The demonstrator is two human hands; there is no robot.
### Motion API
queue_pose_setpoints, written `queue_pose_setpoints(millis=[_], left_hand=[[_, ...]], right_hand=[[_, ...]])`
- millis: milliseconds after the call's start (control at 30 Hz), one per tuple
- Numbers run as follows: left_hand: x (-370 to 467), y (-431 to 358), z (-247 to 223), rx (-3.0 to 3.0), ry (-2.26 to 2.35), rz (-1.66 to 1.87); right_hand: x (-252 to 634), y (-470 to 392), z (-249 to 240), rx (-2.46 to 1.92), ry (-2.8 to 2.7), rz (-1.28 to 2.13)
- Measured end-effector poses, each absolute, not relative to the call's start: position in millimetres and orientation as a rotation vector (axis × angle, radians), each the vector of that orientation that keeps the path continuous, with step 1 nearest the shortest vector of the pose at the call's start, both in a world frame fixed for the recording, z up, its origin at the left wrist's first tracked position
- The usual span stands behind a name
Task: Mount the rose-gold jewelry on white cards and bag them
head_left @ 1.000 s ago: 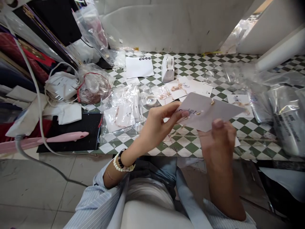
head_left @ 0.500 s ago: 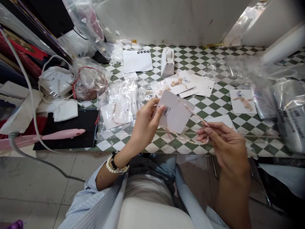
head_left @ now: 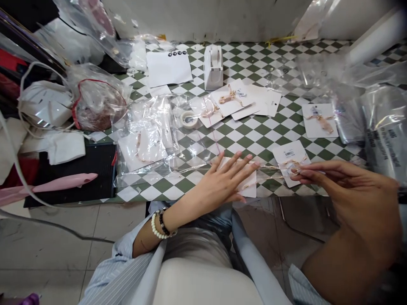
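My left hand (head_left: 224, 178) lies palm down with fingers spread over a white card (head_left: 250, 186) near the table's front edge. A thin beaded chain (head_left: 269, 178) runs from under that hand toward the right. Its far end is pinched between the thumb and forefinger of my right hand (head_left: 333, 176). Just behind those fingertips lies another white card (head_left: 289, 154) with a barcode label and a chain on it. Further right rests a card (head_left: 319, 120) carrying a pinkish bracelet.
Beyond the hands are a white tape dispenser (head_left: 213, 70), overlapping cards (head_left: 254, 101), a tape roll (head_left: 189, 120) and a white sheet (head_left: 168, 70). Clear bags (head_left: 149, 123) lie left, near a pink tool (head_left: 66, 181). More plastic packs (head_left: 386, 135) are at the right.
My left hand has gone from holding the card up to lying spread over it on the table. My right hand has moved right, drawing the chain out. The view has shifted slightly.
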State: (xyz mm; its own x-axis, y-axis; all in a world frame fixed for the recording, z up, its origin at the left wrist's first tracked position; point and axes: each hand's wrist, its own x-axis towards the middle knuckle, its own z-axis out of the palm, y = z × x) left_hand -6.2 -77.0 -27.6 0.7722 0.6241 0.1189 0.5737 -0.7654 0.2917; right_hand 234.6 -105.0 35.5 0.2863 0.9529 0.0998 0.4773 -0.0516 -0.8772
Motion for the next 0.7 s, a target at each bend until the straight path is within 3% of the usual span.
queue_pose_setpoints(millis=[167,333,433,533,700], left_hand=[[10,-72,-35,2.675,1.117,0.254],[25,-69,-24,2.355,0.965,0.633],[38,-65,-14,1.941,0.597,0.779],[50,-63,-13,1.639,0.525,0.735],[51,-66,-22,2.062,0.749,0.794]], right_hand=[[231,-110,50,-1.826,-1.535,0.506],[224,-117,59,-1.758,-1.884,0.312],[217,-115,60,-1.799,-1.746,0.475],[212,-110,57,-1.792,-1.567,0.621],[218,-102,48,-1.804,-1.643,0.632]])
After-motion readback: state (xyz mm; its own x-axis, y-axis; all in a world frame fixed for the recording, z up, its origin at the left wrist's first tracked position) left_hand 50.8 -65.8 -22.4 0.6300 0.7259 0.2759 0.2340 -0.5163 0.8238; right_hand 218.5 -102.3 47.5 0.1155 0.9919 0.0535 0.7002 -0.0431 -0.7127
